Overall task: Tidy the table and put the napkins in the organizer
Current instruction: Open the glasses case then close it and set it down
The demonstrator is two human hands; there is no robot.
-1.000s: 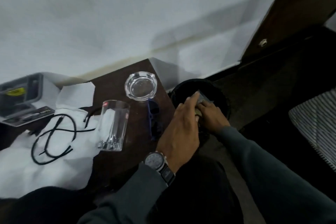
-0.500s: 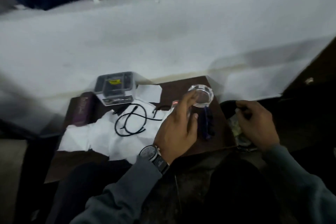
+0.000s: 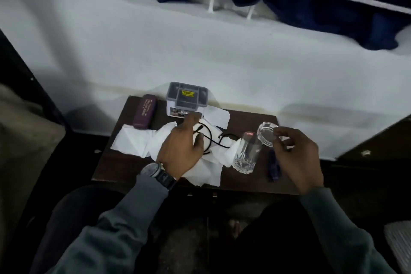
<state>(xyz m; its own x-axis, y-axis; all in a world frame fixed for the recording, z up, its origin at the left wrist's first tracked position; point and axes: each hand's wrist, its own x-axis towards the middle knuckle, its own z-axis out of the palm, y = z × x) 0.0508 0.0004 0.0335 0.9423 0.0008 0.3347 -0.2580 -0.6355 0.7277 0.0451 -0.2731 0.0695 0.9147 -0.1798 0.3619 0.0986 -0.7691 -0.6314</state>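
White napkins (image 3: 138, 140) lie crumpled across the middle of the small dark wooden table (image 3: 115, 162). A grey organizer (image 3: 187, 98) with a yellow label stands at the table's back edge. My left hand (image 3: 181, 151) rests on the napkins with fingers spread, its fingertips near a black cable (image 3: 213, 138) that loops over the paper. My right hand (image 3: 293, 155) hovers over the table's right side, fingers loosely curled and holding nothing, just in front of a glass ashtray (image 3: 266, 133).
A clear drinking glass (image 3: 245, 155) stands on the napkins' right edge. A purple case (image 3: 144, 111) lies at the back left. A dark blue object (image 3: 274, 167) lies under my right hand. White wall behind, dark curtains above.
The view swung from the black bin at the right back to the table. My left hand moved left onto the napkins. My right hand came up from the bin to the ashtray.
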